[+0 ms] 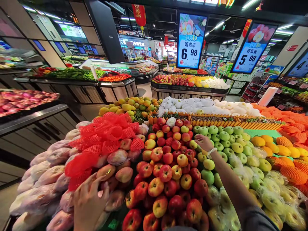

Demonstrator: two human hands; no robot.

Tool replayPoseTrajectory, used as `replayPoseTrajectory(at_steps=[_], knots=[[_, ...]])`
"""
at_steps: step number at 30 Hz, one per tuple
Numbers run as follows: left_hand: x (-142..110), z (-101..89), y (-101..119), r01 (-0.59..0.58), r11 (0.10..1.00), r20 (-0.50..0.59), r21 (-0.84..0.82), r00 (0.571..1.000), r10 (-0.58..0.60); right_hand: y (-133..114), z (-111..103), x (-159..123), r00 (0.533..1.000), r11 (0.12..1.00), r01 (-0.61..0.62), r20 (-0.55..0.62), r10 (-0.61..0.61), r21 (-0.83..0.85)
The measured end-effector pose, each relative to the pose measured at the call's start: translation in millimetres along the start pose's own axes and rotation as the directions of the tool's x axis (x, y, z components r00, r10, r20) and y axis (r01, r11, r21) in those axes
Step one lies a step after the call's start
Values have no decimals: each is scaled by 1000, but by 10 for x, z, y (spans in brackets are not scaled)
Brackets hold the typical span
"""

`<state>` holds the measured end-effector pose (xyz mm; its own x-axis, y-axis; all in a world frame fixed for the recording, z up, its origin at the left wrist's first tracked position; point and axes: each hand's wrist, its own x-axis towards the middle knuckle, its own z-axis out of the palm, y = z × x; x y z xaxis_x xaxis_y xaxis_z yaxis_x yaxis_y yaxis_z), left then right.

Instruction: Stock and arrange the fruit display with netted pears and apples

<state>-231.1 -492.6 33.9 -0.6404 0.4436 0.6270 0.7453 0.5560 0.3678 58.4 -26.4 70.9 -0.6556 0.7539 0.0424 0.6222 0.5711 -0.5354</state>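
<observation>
My left hand point(89, 200) is at the lower left, fingers bent and apart with nothing held in them. It hovers over film-wrapped apples point(124, 175), just below a heap of red foam fruit nets point(106, 133). My right hand point(204, 142), with a beaded bracelet point(212, 151) at the wrist, stretches far forward. It is over the border between the red-yellow apples point(166, 173) and the green apples point(223, 136). Its fingers point left, beside a yellowish apple point(193, 144); they look extended, and nothing shows in them.
Yellow mangoes point(130, 106) and white-netted fruit point(185, 104) lie behind the apples, along a low orange fence point(211, 120). Oranges point(286, 149) and bagged green apples point(276, 189) fill the right side. A stand of onions point(24, 99) is at left. Price screens point(191, 41) hang above.
</observation>
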Motion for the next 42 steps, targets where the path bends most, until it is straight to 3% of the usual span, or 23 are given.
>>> replayPoseTrajectory(at_steps=[2, 4, 7, 9, 12, 14, 18, 20, 21, 24, 27, 30, 33, 37, 40, 42], knots=[[3, 45, 38, -65, 996, -5, 58, 998, 65, -123, 97, 420, 999, 998, -35, -13, 34, -51], [5, 132, 93, -141, 986, 1, 91, 990, 142, -222, 258, 670, 999, 995, -48, -3, 48, -92], [13, 303, 213, -212, 975, -19, 72, 977, 214, -328, 486, 773, 999, 990, -51, -2, 51, -135], [31, 405, 318, -239, 970, -16, 39, 971, 240, -351, 525, 735, 998, 986, -63, -28, 59, -153], [88, 522, 494, -239, 969, 57, -61, 969, 242, -257, 341, 581, 998, 988, -48, -54, 41, -146], [166, 611, 626, -208, 968, 100, -137, 970, 223, -111, 123, 405, 1000, 992, 28, -9, -30, -126], [498, 955, 1028, -140, 937, 195, -321, 958, 210, 186, -144, -97, 955, 972, 196, 251, -160, -126], [747, 1219, 1344, -87, 907, 318, -412, 919, 233, 251, -98, -349, 898, 964, 237, 405, -170, -122], [876, 1365, 1524, -61, 898, 401, -435, 880, 254, 262, -42, -459, 879, 964, 239, 448, -166, -113], [1200, 1816, 2068, 15, 925, 587, -379, 777, 227, 263, 156, -711, 915, 985, 163, 380, -133, -47], [1360, 2218, 2461, 59, 954, 657, -294, 737, 157, 288, 275, -889, 957, 989, 119, 254, -138, 91], [1406, 2483, 2637, 92, 977, 706, -193, 704, 73, 321, 312, -1020, 965, 979, 121, 210, -154, 163], [1457, 2547, 2638, 96, 983, 718, -159, 694, 49, 318, 328, -1073, 972, 984, 115, 189, -140, 136], [1606, 2347, 2425, 77, 970, 673, -232, 732, 103, 301, 329, -1035, 966, 994, 109, 232, -112, 25], [1662, 2093, 2146, 12, 887, 614, -461, 726, 309, 322, 272, -964, 939, 990, 144, 314, -138, 3], [1607, 1937, 1958, -54, 790, 573, -610, 659, 487, 337, 191, -880, 899, 980, 195, 390, -198, 49]])
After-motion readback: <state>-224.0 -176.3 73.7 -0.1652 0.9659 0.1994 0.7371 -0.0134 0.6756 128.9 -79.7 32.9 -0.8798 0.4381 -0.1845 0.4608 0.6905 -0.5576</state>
